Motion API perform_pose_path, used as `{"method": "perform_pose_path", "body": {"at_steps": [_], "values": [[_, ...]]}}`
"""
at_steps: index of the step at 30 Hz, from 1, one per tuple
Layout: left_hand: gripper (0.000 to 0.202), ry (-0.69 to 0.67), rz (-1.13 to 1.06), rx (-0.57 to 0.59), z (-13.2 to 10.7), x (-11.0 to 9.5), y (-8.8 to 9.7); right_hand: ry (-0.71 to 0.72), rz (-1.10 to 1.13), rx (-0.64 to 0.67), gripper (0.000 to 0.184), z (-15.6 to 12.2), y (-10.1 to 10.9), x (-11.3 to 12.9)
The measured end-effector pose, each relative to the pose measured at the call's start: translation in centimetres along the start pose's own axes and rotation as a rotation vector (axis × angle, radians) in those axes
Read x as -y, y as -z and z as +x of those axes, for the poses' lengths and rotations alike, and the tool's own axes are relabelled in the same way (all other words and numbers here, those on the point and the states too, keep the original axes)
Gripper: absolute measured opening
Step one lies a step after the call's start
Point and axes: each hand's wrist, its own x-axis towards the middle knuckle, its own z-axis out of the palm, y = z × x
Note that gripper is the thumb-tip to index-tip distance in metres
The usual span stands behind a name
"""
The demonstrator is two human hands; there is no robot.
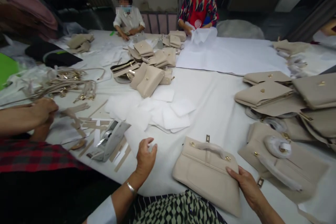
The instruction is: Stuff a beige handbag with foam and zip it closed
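A beige handbag [207, 175] lies tilted near the table's front edge, its top handle [212, 149] in clear wrap and gold fittings at the handle's ends. My right hand [245, 182] grips its right side, thumb on the face and fingers behind. To the left of the bag, my left hand [145, 157] is raised over the table, fingers curled with a gap between thumb and forefinger; I see nothing held. White padding sheets [168, 115] lie just beyond that hand. A grey tape dispenser [110, 140] stands to its left.
Beige bags [270, 94] pile up on the right, with more bag pieces [149, 77] at the table's middle. Straps [70, 84] lie on the left. A neighbour's hands [43, 112] work at the left edge. Two people stand across the table, one handling white paper [203, 36].
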Motion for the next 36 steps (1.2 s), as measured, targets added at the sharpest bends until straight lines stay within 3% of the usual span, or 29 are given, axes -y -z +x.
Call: {"method": "perform_pose_path", "body": {"at_steps": [3,6,8,12,16,20,24,28,31,34,36], "values": [[0.053,0.243,0.202,-0.040,-1.7,4.2,0.5,-0.069,0.141,-0.066,0.077,0.4,-0.6,-1.5],[0.083,0.656,0.266,0.102,-2.0,7.2,0.0,-0.119,0.235,-0.119,0.082,0.6,-1.6,-2.6],[0.094,0.752,0.262,0.180,-0.8,7.8,-0.8,-0.139,0.217,-0.139,0.084,0.7,-1.9,-2.6],[0.099,0.634,0.313,0.241,3.5,6.6,-3.5,-0.136,0.187,-0.130,0.088,0.6,-2.1,-1.8],[0.093,0.611,0.409,0.161,8.0,5.1,-6.3,-0.090,0.220,-0.169,0.088,0.8,-2.9,-1.5],[0.077,0.583,0.503,0.128,12.4,5.0,-7.9,0.015,0.226,-0.219,0.084,0.9,-4.4,-0.6],[0.073,0.411,0.471,0.257,18.0,4.5,-8.5,0.195,0.121,-0.229,0.069,0.7,-6.0,2.2],[0.065,0.252,0.401,0.386,22.5,1.9,-8.2,0.363,-0.172,-0.153,0.050,0.3,-6.7,4.8],[0.049,0.162,0.280,0.447,21.5,-1.5,-7.7,0.535,-0.417,-0.104,0.040,0.0,-6.3,4.7],[0.045,-0.052,-0.150,0.733,16.9,-4.9,-7.0,0.706,-0.602,-0.135,0.029,-0.3,-5.5,3.3],[0.050,-0.124,-0.369,0.897,13.4,-6.4,-6.4,0.835,-0.705,-0.168,0.026,-0.7,-5.0,2.3]]}}
